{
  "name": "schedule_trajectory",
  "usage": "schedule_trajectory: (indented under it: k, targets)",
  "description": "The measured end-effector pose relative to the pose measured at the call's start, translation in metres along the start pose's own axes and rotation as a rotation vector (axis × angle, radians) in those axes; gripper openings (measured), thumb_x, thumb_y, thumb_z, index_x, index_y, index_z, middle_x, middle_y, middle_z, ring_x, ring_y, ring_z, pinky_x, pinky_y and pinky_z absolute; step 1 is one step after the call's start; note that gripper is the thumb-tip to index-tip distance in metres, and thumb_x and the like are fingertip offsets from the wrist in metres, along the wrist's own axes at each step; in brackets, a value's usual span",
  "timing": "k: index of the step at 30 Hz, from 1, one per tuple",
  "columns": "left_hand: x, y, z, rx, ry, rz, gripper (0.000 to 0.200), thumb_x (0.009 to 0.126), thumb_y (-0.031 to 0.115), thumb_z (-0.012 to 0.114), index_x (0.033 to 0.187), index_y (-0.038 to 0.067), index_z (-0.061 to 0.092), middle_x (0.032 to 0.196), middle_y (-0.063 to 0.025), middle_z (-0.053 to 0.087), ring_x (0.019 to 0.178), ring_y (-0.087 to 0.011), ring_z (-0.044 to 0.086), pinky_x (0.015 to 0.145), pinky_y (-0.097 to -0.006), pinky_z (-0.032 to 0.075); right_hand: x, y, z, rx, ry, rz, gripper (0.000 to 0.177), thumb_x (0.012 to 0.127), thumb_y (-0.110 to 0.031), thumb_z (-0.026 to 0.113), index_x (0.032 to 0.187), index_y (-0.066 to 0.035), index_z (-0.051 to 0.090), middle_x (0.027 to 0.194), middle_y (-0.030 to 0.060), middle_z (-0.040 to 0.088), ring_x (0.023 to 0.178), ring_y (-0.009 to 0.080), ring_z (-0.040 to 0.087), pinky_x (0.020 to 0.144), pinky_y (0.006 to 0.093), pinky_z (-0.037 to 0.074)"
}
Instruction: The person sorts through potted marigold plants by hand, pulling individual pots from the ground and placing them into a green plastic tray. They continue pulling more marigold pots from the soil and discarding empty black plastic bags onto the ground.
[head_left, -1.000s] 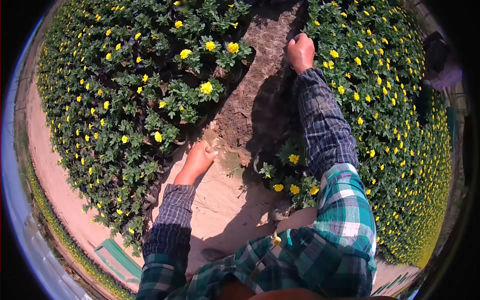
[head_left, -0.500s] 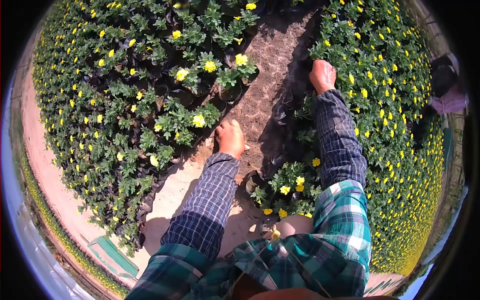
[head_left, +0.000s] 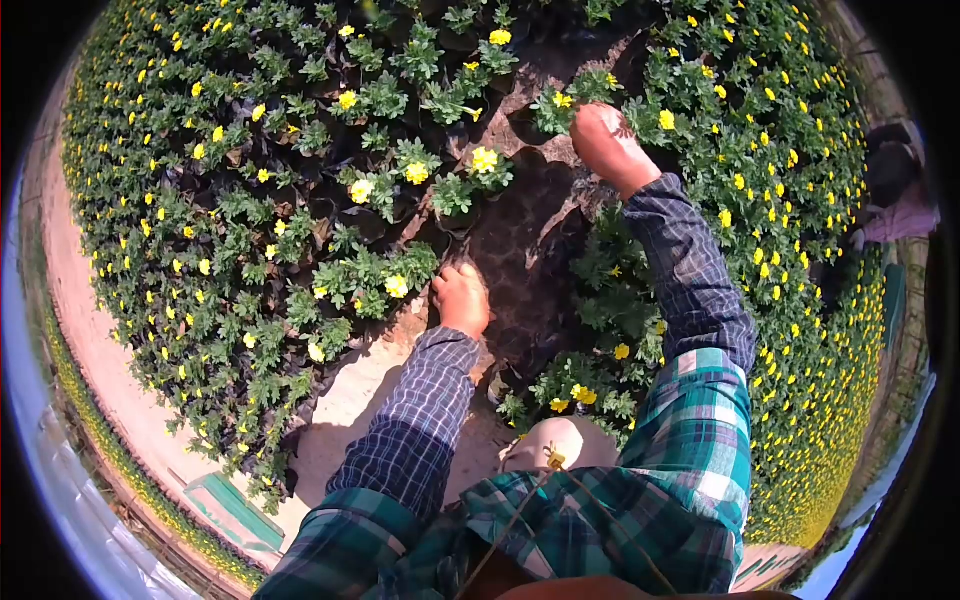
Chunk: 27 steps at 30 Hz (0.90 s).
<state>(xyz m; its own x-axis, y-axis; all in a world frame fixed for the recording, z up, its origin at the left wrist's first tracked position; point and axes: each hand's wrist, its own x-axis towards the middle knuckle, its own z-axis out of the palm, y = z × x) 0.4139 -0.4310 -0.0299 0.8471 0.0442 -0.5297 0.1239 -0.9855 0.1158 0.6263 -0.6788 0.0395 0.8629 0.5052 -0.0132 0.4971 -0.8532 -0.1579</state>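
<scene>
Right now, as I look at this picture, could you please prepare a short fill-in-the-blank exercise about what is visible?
1. The flowers on these plants are ____.
2. From top to bottom, the right hand appears ____ in the picture than the left hand.
3. The checked shirt is mostly ____, with some white.

Missing words: yellow; higher; green.

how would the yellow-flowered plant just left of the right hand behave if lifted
The plant beside the right hand would probably flex and sway, as it looks loosely leafy. The yellow flower seems easily crushed, sitting exposed on top. Weight is hard to judge, with the base in shadow.
</scene>
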Motion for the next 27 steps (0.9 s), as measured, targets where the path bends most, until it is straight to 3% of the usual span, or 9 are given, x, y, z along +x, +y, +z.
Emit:
schedule_trajectory:
  k: [3,4,7,10,11,13,17,22,27]
  targets:
    - [-0.004,0.001,-0.011,0.017,-0.014,0.040,0.046,0.069,0.007,0.073,0.107,0.003,0.047,0.111,-0.0186,0.045,0.104,-0.0369,0.047,0.083,-0.0470,0.048,0.012,-0.025,0.031,-0.062,0.025,-0.160,0.007,0.074,-0.002,0.053,0.071,0.000,0.059,0.084,0.0154,0.057,0.069,0.0315,0.058,0.071,0.0373,0.049]
    - [-0.003,0.002,-0.013,0.019,-0.011,0.040,0.046,0.069,0.007,0.073,0.107,0.003,0.047,0.111,-0.0186,0.045,0.104,-0.0369,0.047,0.083,-0.0470,0.048,0.008,-0.030,0.044,0.014,0.060,-0.132,0.007,0.077,-0.002,0.052,0.080,0.001,0.058,0.089,0.0134,0.057,0.071,0.0309,0.059,0.069,0.0376,0.050]
    - [-0.006,-0.001,-0.011,-0.007,-0.026,0.027,0.045,0.069,0.007,0.074,0.106,0.004,0.047,0.111,-0.0180,0.045,0.104,-0.0363,0.047,0.083,-0.0460,0.048,-0.010,-0.047,0.047,0.160,0.125,0.130,0.024,0.081,-0.006,0.055,0.104,0.000,0.052,0.093,0.0171,0.057,0.078,0.0331,0.061,0.064,0.0413,0.051]
    - [-0.010,0.006,-0.029,-0.030,-0.035,0.029,0.057,0.061,0.012,0.083,0.103,0.003,0.046,0.110,-0.0171,0.045,0.105,-0.0348,0.046,0.083,-0.0449,0.048,-0.023,-0.042,0.054,0.125,0.111,0.361,0.032,0.080,-0.009,0.060,0.110,0.000,0.050,0.094,0.0205,0.057,0.080,0.0335,0.062,0.069,0.0403,0.051]
    - [-0.009,0.008,-0.026,-0.028,-0.012,0.009,0.063,0.057,0.016,0.086,0.104,0.003,0.045,0.110,-0.0168,0.045,0.106,-0.0347,0.046,0.083,-0.0451,0.048,-0.024,-0.030,0.064,0.176,0.174,0.286,0.034,0.079,-0.011,0.062,0.110,-0.001,0.052,0.096,0.0193,0.059,0.084,0.0341,0.062,0.075,0.0403,0.051]
    - [-0.009,0.008,-0.026,-0.002,-0.043,0.008,0.063,0.058,0.017,0.085,0.105,0.003,0.044,0.110,-0.0166,0.045,0.106,-0.0340,0.046,0.083,-0.0447,0.048,-0.026,-0.015,0.072,0.171,0.126,0.150,0.019,0.077,-0.003,0.056,0.096,-0.002,0.058,0.086,0.0184,0.060,0.083,0.0352,0.062,0.071,0.0414,0.051]
    - [-0.005,0.005,-0.019,0.043,-0.035,0.002,0.068,0.056,0.020,0.087,0.106,0.003,0.044,0.111,-0.0160,0.045,0.107,-0.0336,0.046,0.084,-0.0448,0.047,-0.018,-0.002,0.053,0.389,0.305,0.439,0.014,0.075,-0.006,0.061,0.087,-0.001,0.056,0.089,0.0194,0.058,0.087,0.0389,0.058,0.076,0.0452,0.048]
    - [-0.004,0.001,-0.010,0.029,-0.009,0.031,0.066,0.057,0.019,0.087,0.105,0.004,0.044,0.111,-0.0162,0.045,0.108,-0.0342,0.046,0.085,-0.0462,0.047,0.020,0.011,0.026,0.277,0.414,0.399,0.014,0.076,-0.005,0.062,0.086,-0.001,0.053,0.088,0.0184,0.056,0.084,0.0388,0.058,0.074,0.0451,0.048]
    - [-0.004,0.004,-0.015,-0.011,-0.058,0.018,0.066,0.058,0.017,0.086,0.107,0.004,0.044,0.114,-0.0166,0.043,0.111,-0.0345,0.044,0.087,-0.0482,0.046,0.056,0.017,0.068,0.316,0.396,0.235,0.022,0.074,0.003,0.051,0.094,-0.002,0.058,0.092,0.0184,0.059,0.092,0.0368,0.058,0.080,0.0429,0.049]
